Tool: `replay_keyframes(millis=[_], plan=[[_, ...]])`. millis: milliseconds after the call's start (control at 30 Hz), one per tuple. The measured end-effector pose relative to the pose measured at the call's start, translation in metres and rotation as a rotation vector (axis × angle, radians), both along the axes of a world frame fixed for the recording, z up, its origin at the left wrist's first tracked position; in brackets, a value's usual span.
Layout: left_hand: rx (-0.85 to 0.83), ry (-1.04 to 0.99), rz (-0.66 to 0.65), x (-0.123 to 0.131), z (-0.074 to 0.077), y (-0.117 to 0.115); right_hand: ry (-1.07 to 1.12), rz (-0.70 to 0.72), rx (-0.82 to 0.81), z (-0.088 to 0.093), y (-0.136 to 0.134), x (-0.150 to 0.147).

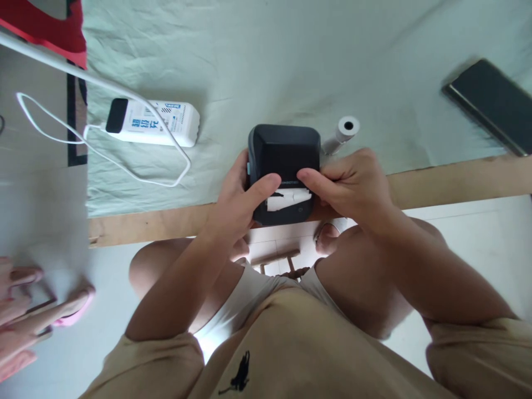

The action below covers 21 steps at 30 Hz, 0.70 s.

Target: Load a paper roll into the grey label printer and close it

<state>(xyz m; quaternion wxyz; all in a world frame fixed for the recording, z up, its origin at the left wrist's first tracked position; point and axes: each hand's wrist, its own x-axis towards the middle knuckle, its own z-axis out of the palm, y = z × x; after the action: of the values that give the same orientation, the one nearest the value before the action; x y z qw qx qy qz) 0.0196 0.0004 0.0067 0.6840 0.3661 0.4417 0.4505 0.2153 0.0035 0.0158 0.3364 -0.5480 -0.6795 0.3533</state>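
Observation:
A dark, box-shaped device with rounded corners (pixel 286 147) is held between both hands at the table's front edge. My left hand (pixel 245 194) grips its left side, thumb on the top face. My right hand (pixel 349 180) holds its right side, with the thumb pressing near the printed lettering. Crumpled white paper (pixel 288 199) shows in a slot in the device's lower part. Just beyond my right hand stands a small white paper roll (pixel 347 127) with a dark core. The fingers under the device are hidden.
A white power bank (pixel 153 121) with a white cable (pixel 183 160) lies on the green tablecloth (pixel 249 55) at left. A dark phone (pixel 490 105) rests at right. Another person's feet (pixel 75 305) show at lower left, beside a red object (pixel 54 27) higher up.

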Motion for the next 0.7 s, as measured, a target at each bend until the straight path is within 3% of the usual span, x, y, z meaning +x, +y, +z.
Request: replay_keyframes(millis=[200, 333, 467, 600, 700], plan=[[0.021, -0.026, -0.013, 0.001, -0.003, 0.005, 0.071, -0.01, -0.041, -0.009, 0.005, -0.001], [-0.02, -0.069, 0.067, 0.005, -0.004, 0.007, 0.058, 0.013, -0.012, -0.01, 0.004, 0.0], [-0.121, -0.116, 0.157, 0.007, -0.006, 0.008, 0.087, 0.038, 0.061, -0.005, 0.001, 0.002], [-0.023, -0.13, 0.278, 0.008, -0.012, 0.011, 0.122, 0.086, 0.04, 0.004, 0.001, 0.006], [-0.027, -0.133, 0.295, 0.009, -0.011, 0.013, 0.089, 0.101, 0.02, 0.01, 0.002, 0.009]])
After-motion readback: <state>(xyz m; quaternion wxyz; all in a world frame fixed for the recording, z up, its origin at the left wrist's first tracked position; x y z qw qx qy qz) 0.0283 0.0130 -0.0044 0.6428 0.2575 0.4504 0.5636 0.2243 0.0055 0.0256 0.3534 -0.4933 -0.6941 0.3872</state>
